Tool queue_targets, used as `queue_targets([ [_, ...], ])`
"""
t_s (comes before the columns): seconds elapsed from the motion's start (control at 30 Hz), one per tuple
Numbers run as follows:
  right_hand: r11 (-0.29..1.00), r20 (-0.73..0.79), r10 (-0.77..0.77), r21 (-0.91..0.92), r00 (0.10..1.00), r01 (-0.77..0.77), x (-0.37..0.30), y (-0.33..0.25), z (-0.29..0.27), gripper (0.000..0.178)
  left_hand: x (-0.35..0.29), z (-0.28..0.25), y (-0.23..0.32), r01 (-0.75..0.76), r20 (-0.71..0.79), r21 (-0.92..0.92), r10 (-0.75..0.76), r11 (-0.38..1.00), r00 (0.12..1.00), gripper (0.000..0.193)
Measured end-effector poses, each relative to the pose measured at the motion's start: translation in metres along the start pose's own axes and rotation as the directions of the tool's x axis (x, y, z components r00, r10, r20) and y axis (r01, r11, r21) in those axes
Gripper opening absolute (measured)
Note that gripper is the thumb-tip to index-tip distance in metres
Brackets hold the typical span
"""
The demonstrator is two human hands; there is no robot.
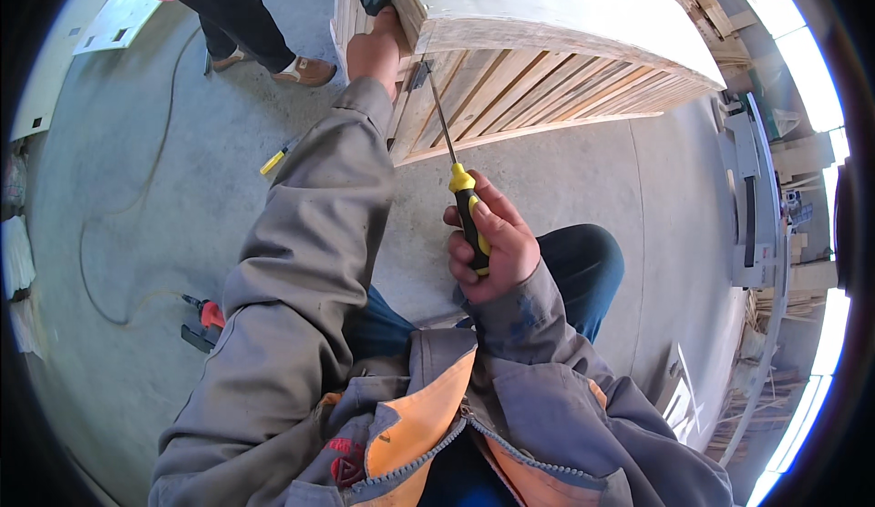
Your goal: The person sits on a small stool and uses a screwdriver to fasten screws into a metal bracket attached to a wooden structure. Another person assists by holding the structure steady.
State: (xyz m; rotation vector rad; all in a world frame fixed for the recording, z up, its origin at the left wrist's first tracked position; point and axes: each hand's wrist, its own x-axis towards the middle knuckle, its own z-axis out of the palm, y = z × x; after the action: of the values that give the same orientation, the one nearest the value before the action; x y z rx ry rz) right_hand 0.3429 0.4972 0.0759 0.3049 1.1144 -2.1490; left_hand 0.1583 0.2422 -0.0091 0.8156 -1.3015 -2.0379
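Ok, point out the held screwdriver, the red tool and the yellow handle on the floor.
Screwdriver [461, 179]: head view, on the yellow collar where the shaft meets the grip.
Red tool [211, 315]: head view, on its red body.
Yellow handle [272, 162]: head view, on its middle.

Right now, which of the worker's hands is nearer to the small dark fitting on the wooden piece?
Left. The left hand is close beside the small dark fitting; the right hand is farther back toward the body, holding the screwdriver by its handle.
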Motion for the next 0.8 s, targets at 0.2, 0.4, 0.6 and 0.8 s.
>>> queue_targets([
  [0.2, 0.983, -0.082, 0.000, -0.181, 0.997, -0.015, -0.005, -0.020, 0.011, 0.064, -0.010, -0.001, 0.010, 0.005, 0.007, -0.066, -0.004, 0.998, 1.000, 0.067],
  [0.4, 0.318, 0.113, -0.463, -0.904, 0.879, 0.284, -0.011, -0.025, 0.013, 0.058, -0.010, -0.024, 0.008, 0.130, 0.195, -0.061, -0.116, 0.990, 0.974, 0.043],
  [0.6, -0.578, 0.540, -0.484, -0.788, 0.688, 0.212, -0.017, -0.021, 0.012, 0.047, -0.025, -0.033, 0.017, 0.076, 0.204, 0.036, -0.082, 0.996, 0.975, 0.035],
  [0.8, -0.569, 0.412, -0.494, -0.819, 0.766, 0.073, -0.015, -0.002, 0.030, 0.046, -0.033, -0.028, 0.021, 0.052, 0.172, -0.067, -0.040, 0.996, 0.984, 0.043],
])
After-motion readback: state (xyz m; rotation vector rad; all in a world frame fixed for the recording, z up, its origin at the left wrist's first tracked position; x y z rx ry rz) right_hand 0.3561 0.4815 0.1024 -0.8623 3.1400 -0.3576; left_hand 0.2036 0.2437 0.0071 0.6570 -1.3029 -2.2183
